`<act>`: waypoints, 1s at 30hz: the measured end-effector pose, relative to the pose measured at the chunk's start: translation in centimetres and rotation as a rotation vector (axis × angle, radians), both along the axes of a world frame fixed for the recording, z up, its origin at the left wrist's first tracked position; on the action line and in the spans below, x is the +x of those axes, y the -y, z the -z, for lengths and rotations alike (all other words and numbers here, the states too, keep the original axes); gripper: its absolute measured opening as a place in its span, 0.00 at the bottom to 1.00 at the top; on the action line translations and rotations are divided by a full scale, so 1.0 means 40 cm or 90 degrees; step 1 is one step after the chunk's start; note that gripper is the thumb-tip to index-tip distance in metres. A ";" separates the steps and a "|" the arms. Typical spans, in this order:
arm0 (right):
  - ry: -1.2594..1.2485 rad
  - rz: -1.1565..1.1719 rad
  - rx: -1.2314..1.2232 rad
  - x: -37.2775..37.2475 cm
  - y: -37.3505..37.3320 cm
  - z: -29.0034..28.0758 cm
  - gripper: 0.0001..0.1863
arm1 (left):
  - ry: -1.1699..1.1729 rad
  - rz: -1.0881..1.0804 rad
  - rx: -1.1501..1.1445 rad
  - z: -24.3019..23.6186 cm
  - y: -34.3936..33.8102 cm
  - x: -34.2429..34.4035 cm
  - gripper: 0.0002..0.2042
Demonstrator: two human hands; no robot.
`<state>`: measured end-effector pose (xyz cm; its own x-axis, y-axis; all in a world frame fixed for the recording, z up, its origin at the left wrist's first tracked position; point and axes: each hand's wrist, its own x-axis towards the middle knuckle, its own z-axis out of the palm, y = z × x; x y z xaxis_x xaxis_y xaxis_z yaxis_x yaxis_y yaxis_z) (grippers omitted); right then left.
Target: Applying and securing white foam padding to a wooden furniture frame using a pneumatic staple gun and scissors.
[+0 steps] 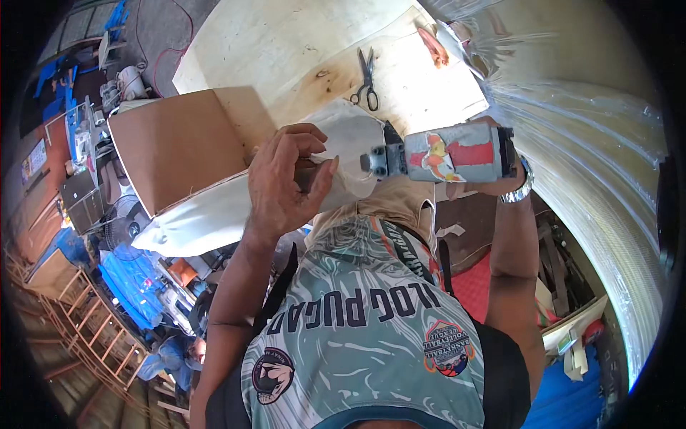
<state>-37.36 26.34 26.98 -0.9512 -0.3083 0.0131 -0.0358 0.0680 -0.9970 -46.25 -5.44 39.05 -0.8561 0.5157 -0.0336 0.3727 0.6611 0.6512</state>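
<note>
my left grip [286, 182] curls at cloth [204, 223], can't tell if pinching | right grip [491, 188] wraps tool [468, 159] | best pull cloth taut, left clear of nose [386, 161]

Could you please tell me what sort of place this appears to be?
It looks like a workshop, perhaps for upholstery: black scissors lie on a pale, stained work surface, white cloth-like material runs along a brown panel, and the right hand holds a gray handheld tool.
</note>
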 end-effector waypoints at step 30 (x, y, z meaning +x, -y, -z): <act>0.228 -0.095 -0.260 -0.092 0.100 -0.033 0.34 | -0.070 0.084 -0.006 0.005 0.004 -0.005 0.10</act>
